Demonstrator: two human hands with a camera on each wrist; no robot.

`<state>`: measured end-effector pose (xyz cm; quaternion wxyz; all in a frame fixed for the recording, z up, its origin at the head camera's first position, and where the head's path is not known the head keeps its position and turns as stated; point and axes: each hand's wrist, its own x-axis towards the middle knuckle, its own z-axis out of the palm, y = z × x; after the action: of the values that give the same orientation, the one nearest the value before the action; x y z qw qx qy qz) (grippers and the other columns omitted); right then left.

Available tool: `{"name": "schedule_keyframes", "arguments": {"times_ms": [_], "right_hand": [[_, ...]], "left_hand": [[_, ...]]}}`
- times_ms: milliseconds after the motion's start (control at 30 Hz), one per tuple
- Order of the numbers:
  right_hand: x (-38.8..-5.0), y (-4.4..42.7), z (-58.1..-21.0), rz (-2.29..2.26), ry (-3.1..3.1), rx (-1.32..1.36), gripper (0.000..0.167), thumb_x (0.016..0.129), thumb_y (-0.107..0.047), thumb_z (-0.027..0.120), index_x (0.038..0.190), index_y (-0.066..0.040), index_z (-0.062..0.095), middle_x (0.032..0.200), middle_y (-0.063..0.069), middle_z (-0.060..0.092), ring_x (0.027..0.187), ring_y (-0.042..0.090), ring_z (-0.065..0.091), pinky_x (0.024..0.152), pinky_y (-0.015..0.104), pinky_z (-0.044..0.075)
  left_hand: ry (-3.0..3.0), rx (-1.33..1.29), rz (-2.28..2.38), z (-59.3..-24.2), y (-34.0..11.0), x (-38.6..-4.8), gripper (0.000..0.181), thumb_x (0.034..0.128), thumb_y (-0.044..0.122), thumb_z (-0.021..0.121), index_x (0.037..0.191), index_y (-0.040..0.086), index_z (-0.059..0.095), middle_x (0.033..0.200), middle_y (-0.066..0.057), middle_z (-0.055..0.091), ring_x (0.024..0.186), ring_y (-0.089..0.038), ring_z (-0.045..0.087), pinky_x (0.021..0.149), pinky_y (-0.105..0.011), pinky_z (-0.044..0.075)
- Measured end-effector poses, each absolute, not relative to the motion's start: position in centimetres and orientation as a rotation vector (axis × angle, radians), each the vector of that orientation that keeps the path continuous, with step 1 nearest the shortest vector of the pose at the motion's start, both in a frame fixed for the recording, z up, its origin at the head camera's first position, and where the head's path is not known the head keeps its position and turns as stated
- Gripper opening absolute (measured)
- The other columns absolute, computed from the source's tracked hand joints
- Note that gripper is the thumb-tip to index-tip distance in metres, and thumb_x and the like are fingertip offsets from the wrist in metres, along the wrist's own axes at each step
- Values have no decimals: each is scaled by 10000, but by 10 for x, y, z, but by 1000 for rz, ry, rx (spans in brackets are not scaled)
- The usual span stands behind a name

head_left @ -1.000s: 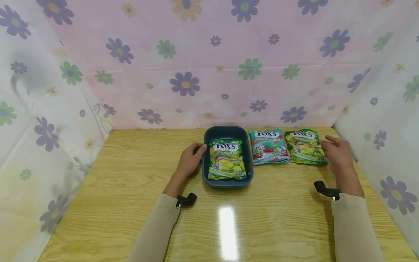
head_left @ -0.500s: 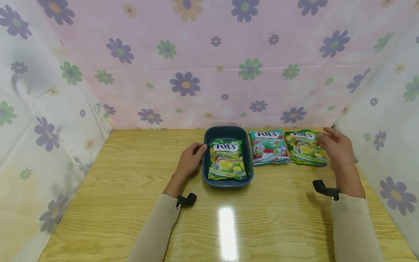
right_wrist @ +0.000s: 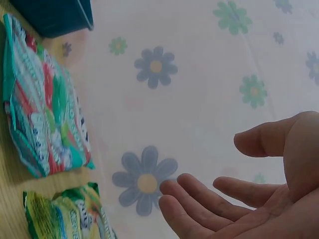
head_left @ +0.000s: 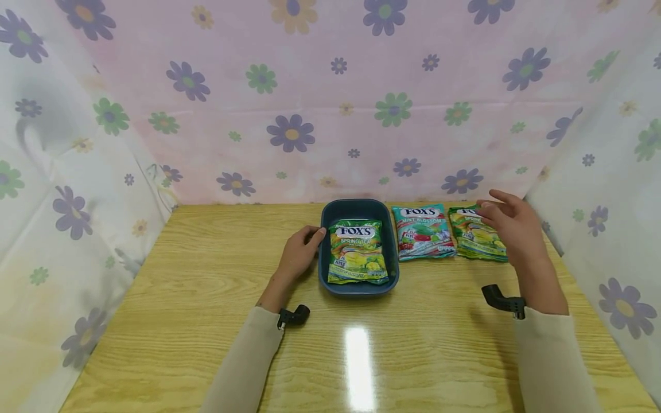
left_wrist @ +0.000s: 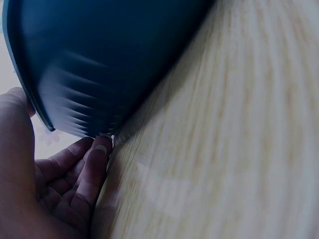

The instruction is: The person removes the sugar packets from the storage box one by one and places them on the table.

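Observation:
A dark blue plastic tray (head_left: 393, 275) stands on the table, with a green-yellow Fox's Spring Tea candy bag (head_left: 357, 258) lying face up in it. My left hand (head_left: 299, 252) holds the tray's left side. In the left wrist view the thumb is at the rim and the curled fingers (left_wrist: 94, 167) touch the outer wall near the base. My right hand (head_left: 516, 229) hovers, empty, above a second Spring Tea bag (head_left: 477, 244) and hides its right part. Its fingers are apart and loosely bent in the right wrist view. A teal-red Mint Blossom candy bag (head_left: 424, 232) lies between that bag and the tray.
The wooden table (head_left: 217, 275) carries the tray and bags near its back edge. A flowered cloth (head_left: 330, 115) rises behind, and more of it hangs at both sides. A black camera mount sits on each wrist.
My right hand has moved left and up, from the right edge of the second Spring Tea bag to over it. The left hand, tray and bags stay put.

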<state>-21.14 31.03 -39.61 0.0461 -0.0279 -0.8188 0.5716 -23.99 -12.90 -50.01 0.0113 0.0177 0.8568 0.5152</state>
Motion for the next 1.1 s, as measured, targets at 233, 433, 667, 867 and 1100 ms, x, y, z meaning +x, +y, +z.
{"name": "schedule_keyframes", "arguments": {"times_ms": [233,433,667,867,1100], "right_hand": [[-208,292,-389,1757,-2511,41,633,1140,-261,504,1671,-13,263,1393,58,603,1067,-63,644,922,116,529],[-206,277,-386,1739,-2565,92,616,1150,-261,479,1681,-43,257,1555,308,475,1087,-60,620,918,112,523],[-201,257,-380,1800,-2544,215,614,1143,-225,506,1679,-45,266,1536,320,484,1073,-64,640,910,128,542],[-198,241,-377,1869,-2570,283,609,1142,-202,511,1677,-41,267,1559,311,463,1100,-16,654,946,182,560],[-198,226,-379,1882,-2607,314,570,1135,-204,536,1650,-52,346,1534,254,519,1202,191,684,918,178,568]], "left_hand": [[2675,66,1612,-502,-129,-241,566,1074,579,540,1358,111,686,1270,-104,711,1114,-291,667,1016,-483,523],[2675,61,1609,-504,-130,-241,566,1074,581,539,1360,114,683,1267,-101,712,1098,-288,673,1007,-476,529],[2674,60,1607,-502,-129,-241,580,1073,590,532,1366,112,680,1270,-104,710,1096,-285,676,998,-478,534],[2675,62,1610,-503,-129,-241,564,1075,585,531,1355,121,683,1238,-92,716,1064,-270,680,963,-463,546],[2681,62,1600,-504,-129,-242,587,1069,601,528,1358,113,682,1250,-93,712,1072,-268,676,974,-467,542]]}}
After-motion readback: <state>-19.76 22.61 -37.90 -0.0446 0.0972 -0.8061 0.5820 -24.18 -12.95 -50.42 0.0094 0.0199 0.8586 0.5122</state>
